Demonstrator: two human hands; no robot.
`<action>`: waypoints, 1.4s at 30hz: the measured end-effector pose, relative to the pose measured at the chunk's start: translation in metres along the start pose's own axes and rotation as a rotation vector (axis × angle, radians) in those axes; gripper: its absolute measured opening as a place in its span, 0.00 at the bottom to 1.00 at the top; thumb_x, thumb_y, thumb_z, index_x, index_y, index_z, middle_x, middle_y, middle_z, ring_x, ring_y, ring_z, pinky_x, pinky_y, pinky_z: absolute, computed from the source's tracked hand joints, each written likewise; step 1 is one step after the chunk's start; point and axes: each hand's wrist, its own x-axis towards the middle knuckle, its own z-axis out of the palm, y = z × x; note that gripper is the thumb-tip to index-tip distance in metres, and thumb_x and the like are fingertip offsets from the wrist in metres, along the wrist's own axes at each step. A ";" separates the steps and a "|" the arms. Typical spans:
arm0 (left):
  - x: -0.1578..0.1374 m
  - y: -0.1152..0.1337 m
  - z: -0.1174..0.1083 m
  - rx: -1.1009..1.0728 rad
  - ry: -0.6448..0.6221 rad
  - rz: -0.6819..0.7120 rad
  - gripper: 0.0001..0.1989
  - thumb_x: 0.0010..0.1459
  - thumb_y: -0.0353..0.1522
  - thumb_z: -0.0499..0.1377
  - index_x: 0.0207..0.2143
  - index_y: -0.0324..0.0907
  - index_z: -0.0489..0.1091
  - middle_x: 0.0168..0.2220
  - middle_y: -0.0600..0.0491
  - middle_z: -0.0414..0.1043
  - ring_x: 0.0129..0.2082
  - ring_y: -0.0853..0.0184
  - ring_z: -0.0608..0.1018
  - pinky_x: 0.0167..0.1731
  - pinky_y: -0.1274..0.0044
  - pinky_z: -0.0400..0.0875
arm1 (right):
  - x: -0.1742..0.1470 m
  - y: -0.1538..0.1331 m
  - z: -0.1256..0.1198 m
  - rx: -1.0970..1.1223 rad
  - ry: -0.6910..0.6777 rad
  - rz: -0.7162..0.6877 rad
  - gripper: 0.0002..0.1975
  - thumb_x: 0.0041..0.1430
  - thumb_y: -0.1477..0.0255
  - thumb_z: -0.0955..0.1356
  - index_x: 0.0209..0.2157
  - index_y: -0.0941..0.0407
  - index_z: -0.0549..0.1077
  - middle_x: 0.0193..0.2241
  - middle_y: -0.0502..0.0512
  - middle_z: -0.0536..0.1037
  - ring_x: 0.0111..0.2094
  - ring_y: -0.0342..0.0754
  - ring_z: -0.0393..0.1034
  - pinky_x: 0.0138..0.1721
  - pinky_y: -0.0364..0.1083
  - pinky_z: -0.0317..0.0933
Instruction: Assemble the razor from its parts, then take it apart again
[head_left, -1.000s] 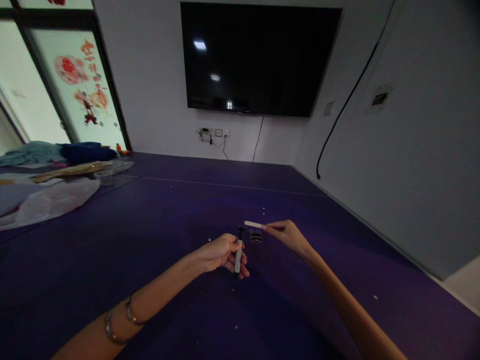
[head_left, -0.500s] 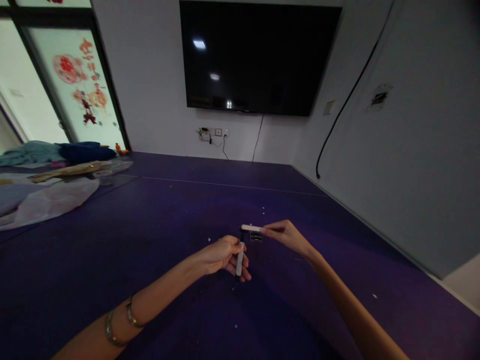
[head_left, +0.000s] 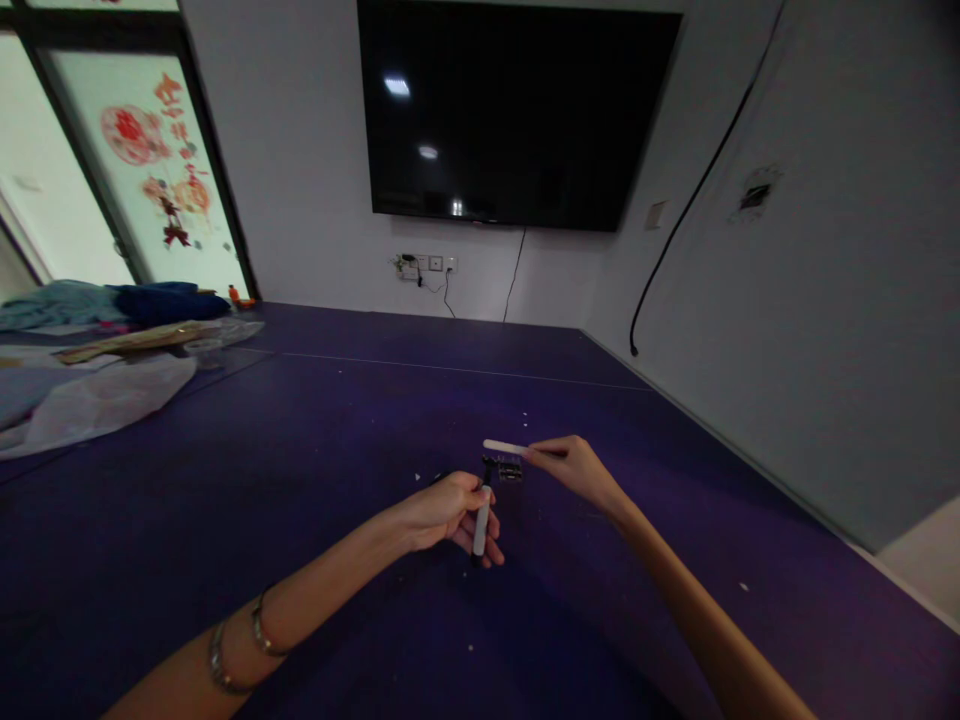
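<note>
My left hand (head_left: 459, 508) is closed around a slim stick (head_left: 481, 522) with a pale grey grip and black ends, held nearly upright; I cannot make out its exact kind. Between the thumb and fingertips of my right hand (head_left: 574, 468) is a flat, whitish strip (head_left: 504, 446), pointing left. The strip's free end hovers just above the stick's black top. Below the strip, a small black piece with a pale pattern (head_left: 511, 470) shows beside the stick's top; whether it is joined to the stick or lies behind it, I cannot tell.
A purple surface (head_left: 337, 580) extends to the wall, with small white scraps scattered on it. Folded cloths (head_left: 169, 301) and a clear plastic bag (head_left: 112, 400) lie at the left. A television (head_left: 517, 120) hangs above, and a black cable (head_left: 694, 190) runs down the right wall.
The whitish strip has risen slightly at its left end, opening a gap above the stick's black top, where the two met before. My left hand has hardly moved.
</note>
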 end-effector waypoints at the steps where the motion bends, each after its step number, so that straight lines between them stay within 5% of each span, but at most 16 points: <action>1: -0.001 0.001 0.001 0.008 0.004 0.005 0.04 0.62 0.30 0.42 0.36 0.39 0.54 0.25 0.52 0.69 0.23 0.61 0.78 0.26 0.69 0.70 | 0.001 0.001 -0.001 0.018 0.016 0.013 0.17 0.52 0.60 0.64 0.29 0.57 0.79 0.23 0.51 0.77 0.25 0.45 0.67 0.26 0.41 0.56; 6: -0.004 0.011 0.000 0.084 0.112 0.198 0.04 0.61 0.32 0.46 0.36 0.39 0.55 0.25 0.52 0.69 0.23 0.65 0.77 0.25 0.72 0.70 | 0.002 0.006 -0.009 0.054 0.125 0.059 0.19 0.53 0.60 0.64 0.37 0.59 0.77 0.25 0.53 0.77 0.27 0.46 0.68 0.27 0.42 0.57; 13: -0.008 0.027 -0.018 0.222 0.350 0.449 0.05 0.60 0.33 0.47 0.36 0.41 0.56 0.24 0.55 0.69 0.21 0.69 0.75 0.21 0.79 0.66 | -0.002 -0.005 -0.015 -0.136 0.195 -0.164 0.16 0.58 0.65 0.61 0.39 0.59 0.75 0.29 0.55 0.76 0.29 0.45 0.67 0.30 0.41 0.57; 20: -0.015 0.039 -0.027 0.236 0.440 0.515 0.05 0.59 0.33 0.49 0.35 0.40 0.56 0.24 0.55 0.69 0.20 0.69 0.75 0.20 0.79 0.66 | -0.008 -0.020 0.000 -0.261 0.300 0.003 0.20 0.62 0.64 0.55 0.31 0.56 0.73 0.23 0.53 0.76 0.24 0.43 0.68 0.28 0.40 0.56; 28: -0.015 0.038 -0.024 0.234 0.418 0.508 0.07 0.59 0.35 0.49 0.36 0.40 0.56 0.23 0.55 0.69 0.20 0.68 0.75 0.20 0.79 0.66 | -0.014 -0.032 0.043 -0.708 0.066 0.203 0.18 0.57 0.63 0.59 0.27 0.55 0.77 0.27 0.58 0.78 0.30 0.51 0.73 0.30 0.43 0.59; 35: -0.008 0.029 -0.021 0.258 0.311 0.480 0.07 0.59 0.36 0.49 0.35 0.41 0.56 0.23 0.56 0.69 0.20 0.70 0.75 0.20 0.80 0.66 | -0.015 -0.023 0.089 -0.714 -0.074 0.272 0.17 0.55 0.66 0.59 0.31 0.59 0.76 0.32 0.63 0.78 0.34 0.55 0.74 0.33 0.47 0.62; 42: -0.006 0.025 -0.016 0.276 0.278 0.474 0.05 0.59 0.34 0.49 0.33 0.41 0.55 0.22 0.56 0.69 0.19 0.70 0.74 0.19 0.81 0.65 | -0.011 -0.016 0.097 -0.681 -0.084 0.305 0.18 0.56 0.66 0.59 0.34 0.61 0.76 0.35 0.67 0.77 0.37 0.57 0.73 0.36 0.50 0.62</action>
